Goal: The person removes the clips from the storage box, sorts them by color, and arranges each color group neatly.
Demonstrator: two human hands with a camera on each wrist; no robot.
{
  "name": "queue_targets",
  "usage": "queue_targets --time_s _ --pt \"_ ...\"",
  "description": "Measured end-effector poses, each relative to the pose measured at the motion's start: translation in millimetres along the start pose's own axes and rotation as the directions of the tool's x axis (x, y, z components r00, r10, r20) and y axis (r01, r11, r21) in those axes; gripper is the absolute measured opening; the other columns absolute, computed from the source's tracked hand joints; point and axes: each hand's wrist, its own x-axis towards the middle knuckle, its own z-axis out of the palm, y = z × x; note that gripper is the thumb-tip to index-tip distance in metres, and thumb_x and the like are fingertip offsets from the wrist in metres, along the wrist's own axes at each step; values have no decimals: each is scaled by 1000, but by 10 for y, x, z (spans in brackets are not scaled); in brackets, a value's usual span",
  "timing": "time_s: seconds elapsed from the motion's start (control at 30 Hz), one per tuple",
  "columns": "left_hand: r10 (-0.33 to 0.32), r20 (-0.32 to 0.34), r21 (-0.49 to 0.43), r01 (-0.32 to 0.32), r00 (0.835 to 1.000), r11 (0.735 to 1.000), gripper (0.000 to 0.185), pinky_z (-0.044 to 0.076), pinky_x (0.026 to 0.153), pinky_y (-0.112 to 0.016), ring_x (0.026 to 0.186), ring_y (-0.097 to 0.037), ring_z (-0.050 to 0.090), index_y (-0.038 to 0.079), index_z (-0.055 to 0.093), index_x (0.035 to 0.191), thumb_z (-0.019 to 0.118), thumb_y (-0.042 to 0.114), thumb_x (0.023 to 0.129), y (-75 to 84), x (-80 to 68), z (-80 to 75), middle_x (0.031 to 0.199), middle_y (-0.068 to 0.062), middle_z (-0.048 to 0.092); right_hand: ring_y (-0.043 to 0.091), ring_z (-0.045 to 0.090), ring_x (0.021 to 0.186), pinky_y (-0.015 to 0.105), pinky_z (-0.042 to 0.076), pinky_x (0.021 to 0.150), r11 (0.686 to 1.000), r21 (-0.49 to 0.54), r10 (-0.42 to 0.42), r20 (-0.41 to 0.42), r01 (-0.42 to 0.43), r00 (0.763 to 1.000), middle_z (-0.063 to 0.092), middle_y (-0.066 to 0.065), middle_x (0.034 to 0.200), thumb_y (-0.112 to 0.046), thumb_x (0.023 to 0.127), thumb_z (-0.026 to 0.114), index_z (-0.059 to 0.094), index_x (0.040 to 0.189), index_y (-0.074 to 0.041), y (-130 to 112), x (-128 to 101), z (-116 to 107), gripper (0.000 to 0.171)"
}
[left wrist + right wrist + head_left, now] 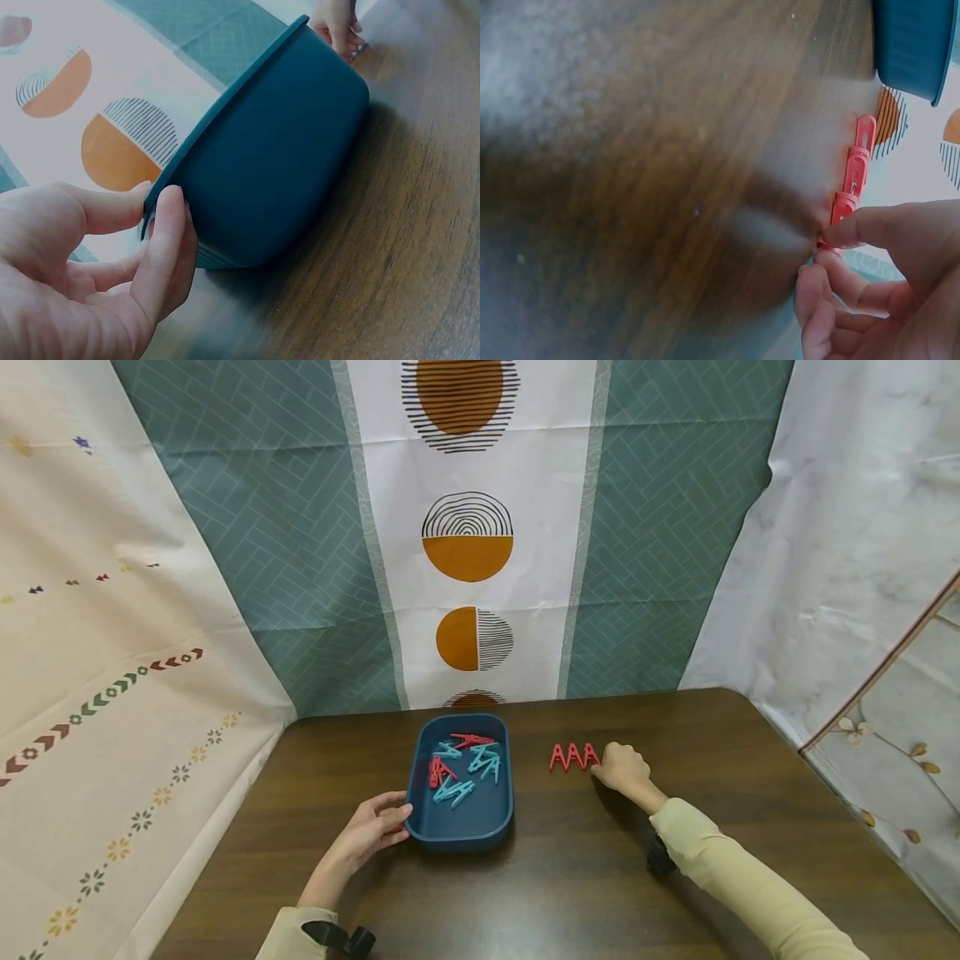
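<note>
A dark blue plastic bin (480, 842) sits on the table, with several teal clothespins (453, 790) and red clothespins (472, 740) lying loose inside. At its near left side, my left hand (372, 827) holds the rim; thumb and fingers pinch the edge in the left wrist view (161, 210). To the right of the bin, red clothespins (573, 757) lie side by side in a row. My right hand (624, 770) is at the right end of this row. In the right wrist view, its thumb and index finger pinch the end red clothespin (830, 246), which they mostly cover.
The brown wooden table (570, 893) ends at a back edge against a hanging patterned cloth (480, 635). More cloth hangs at the left (112, 693) and right (840, 568). A dark wrist camera (660, 857) sits on the right sleeve.
</note>
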Motion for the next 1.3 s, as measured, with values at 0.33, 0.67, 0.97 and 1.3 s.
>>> queue_targets --time_s 0.33,0.67,0.97,1.3 --pt "14 15 8 -14 1000 1000 65 58 78 -26 86 -15 67 -8 30 144 60 25 96 27 -12 8 113 -20 64 13 36 48 25 27 42 1000 3 -26 -6 26 1000 36 -4 49 -26 88 66 42 53 -16 -46 -1 -148 43" --pt "18 9 12 -18 1000 1000 64 58 78 -25 85 -14 66 -7 31 144 60 25 96 32 -27 14 110 -17 66 17 49 59 27 37 49 942 101 -301 -171 321 938 60 7 72 -12 86 60 63 85 -4 -457 -35 -223 8" --pt "21 0 7 -21 1000 1000 63 58 76 -24 82 -13 66 -6 33 142 62 24 95 23 10 27 102 -10 67 17 59 67 35 51 69 860 160 -448 -219 485 867 65 8 81 -8 86 61 66 94 -2 -945 -92 -117 11" --pt "15 -2 -5 -15 1000 1000 63 58 76 -24 82 -13 67 -6 32 143 61 23 95 25 -10 15 101 -9 67 15 55 72 28 49 65 842 204 -482 -132 500 866 64 7 83 -7 88 63 67 95 -2 -1311 -79 30 10"
